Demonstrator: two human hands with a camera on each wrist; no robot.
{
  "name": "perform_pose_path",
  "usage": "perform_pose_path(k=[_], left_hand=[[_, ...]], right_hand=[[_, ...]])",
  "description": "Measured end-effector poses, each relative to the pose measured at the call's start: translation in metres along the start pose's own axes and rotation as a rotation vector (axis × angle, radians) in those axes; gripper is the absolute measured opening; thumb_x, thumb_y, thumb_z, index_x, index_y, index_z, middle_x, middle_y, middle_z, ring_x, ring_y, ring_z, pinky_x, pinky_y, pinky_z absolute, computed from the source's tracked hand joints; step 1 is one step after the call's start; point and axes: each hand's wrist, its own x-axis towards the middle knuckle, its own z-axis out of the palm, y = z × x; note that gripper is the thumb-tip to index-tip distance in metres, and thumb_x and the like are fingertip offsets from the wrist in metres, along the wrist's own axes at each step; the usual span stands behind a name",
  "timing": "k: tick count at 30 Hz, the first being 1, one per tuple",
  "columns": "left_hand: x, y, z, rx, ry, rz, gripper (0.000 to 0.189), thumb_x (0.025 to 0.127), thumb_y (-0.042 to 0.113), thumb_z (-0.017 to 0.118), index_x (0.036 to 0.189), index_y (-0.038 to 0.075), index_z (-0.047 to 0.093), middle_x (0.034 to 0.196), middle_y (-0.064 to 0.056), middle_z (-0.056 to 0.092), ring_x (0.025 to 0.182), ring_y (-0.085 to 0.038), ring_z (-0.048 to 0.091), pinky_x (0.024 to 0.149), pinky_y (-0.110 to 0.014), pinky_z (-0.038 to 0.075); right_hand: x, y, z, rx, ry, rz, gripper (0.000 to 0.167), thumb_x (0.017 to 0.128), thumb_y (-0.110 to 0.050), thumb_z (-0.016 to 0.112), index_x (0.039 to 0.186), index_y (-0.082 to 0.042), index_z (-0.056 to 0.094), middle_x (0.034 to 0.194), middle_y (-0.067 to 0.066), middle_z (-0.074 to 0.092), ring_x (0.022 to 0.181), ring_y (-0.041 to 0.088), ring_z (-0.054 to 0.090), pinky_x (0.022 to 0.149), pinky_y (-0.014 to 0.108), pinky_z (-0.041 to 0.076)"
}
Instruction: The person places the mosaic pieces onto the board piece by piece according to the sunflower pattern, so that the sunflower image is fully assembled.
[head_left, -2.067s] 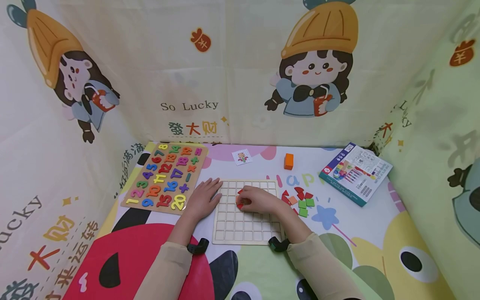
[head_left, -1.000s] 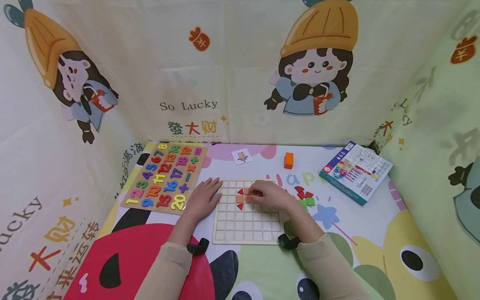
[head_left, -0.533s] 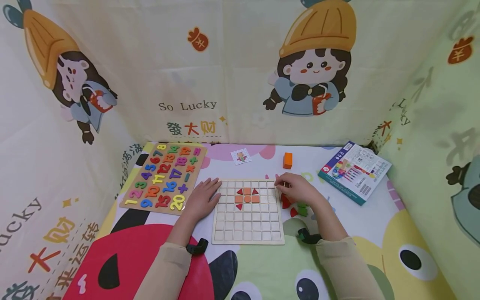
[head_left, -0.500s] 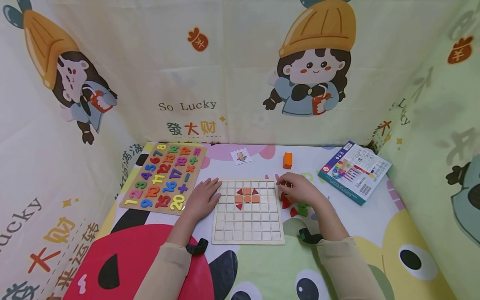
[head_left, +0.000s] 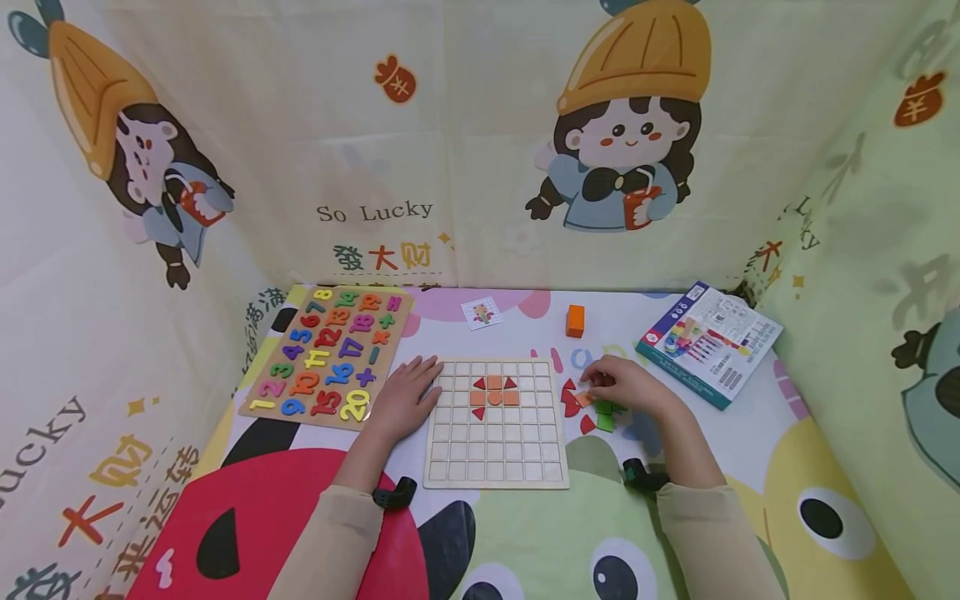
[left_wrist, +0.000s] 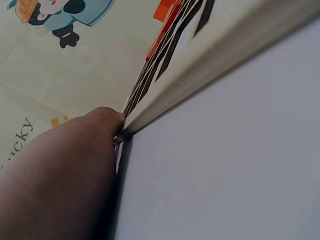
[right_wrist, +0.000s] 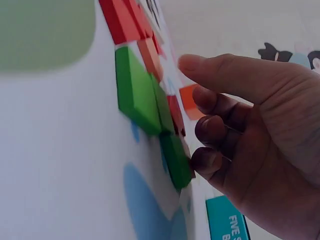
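Observation:
My left hand [head_left: 408, 393] lies flat at the left edge of a pale wooden grid board [head_left: 495, 458], its thumb [left_wrist: 102, 122] against the board's side in the left wrist view. In the board's upper cells sit orange squares [head_left: 512, 398], a rounded orange piece [head_left: 494, 399] and red triangles [head_left: 478, 413]. My right hand [head_left: 622, 385] hovers over loose pieces right of the board. Its fingers are loosely bent, with nothing seen between thumb and fingertips. Below them lie green squares [right_wrist: 135, 90], an orange square [right_wrist: 150, 57] and red pieces [right_wrist: 120, 22].
A number puzzle board [head_left: 322, 358] lies on the left. Behind the grid board are a small pattern card [head_left: 482, 313] and an orange block [head_left: 575, 321]. A flat printed box [head_left: 708, 346] lies at the back right, near the cloth wall [head_left: 487, 167].
My right hand has set more orange pieces and a red triangle on the grid board, then moved right, off the board, over the loose pieces. My left hand has stayed in place.

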Motion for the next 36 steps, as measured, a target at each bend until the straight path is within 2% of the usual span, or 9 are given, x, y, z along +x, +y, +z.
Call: perform_pose_path(k=[6,11,29,36], left_hand=[[0.0000,0.0007,-0.0009,-0.002,-0.004,0.000,0.057,0.101,0.051,0.046,0.153,0.029,0.037,0.161,0.007,0.033,0.154,-0.022,0.019,0.127,-0.047,0.014],[0.0000,0.0010,-0.0010,0.006,0.004,0.006,0.057,0.101,0.050,0.046,0.153,0.029,0.038,0.161,0.006,0.034,0.154,-0.023,0.020,0.126,-0.048,0.015],[-0.0006,0.0024,-0.0028,0.011,0.001,0.010,0.057,0.101,0.051,0.046,0.153,0.028,0.038,0.161,0.006,0.034,0.154,-0.023,0.021,0.126,-0.048,0.016],[-0.0012,0.0028,-0.0033,0.015,-0.008,0.001,0.057,0.101,0.050,0.046,0.153,0.029,0.037,0.161,0.006,0.034,0.154,-0.023,0.020,0.126,-0.048,0.016]], right_hand=[[-0.0027,0.0037,0.0014,0.017,-0.049,0.002,0.021,0.089,-0.023,0.073,0.109,-0.017,0.069,0.088,0.002,0.056,0.086,0.020,0.051,0.072,0.030,0.045],[-0.0024,0.0020,0.0030,-0.010,-0.082,-0.003,0.021,0.089,-0.024,0.074,0.108,-0.018,0.068,0.088,0.001,0.055,0.085,0.018,0.051,0.070,0.028,0.045],[-0.0016,0.0050,0.0052,-0.051,-0.060,0.003,0.017,0.089,-0.027,0.074,0.102,-0.020,0.065,0.083,0.000,0.054,0.081,0.017,0.052,0.067,0.029,0.044],[-0.0031,0.0061,0.0033,-0.026,-0.009,0.040,0.026,0.088,-0.033,0.074,0.108,-0.019,0.065,0.088,0.001,0.056,0.085,0.018,0.052,0.069,0.030,0.046]])
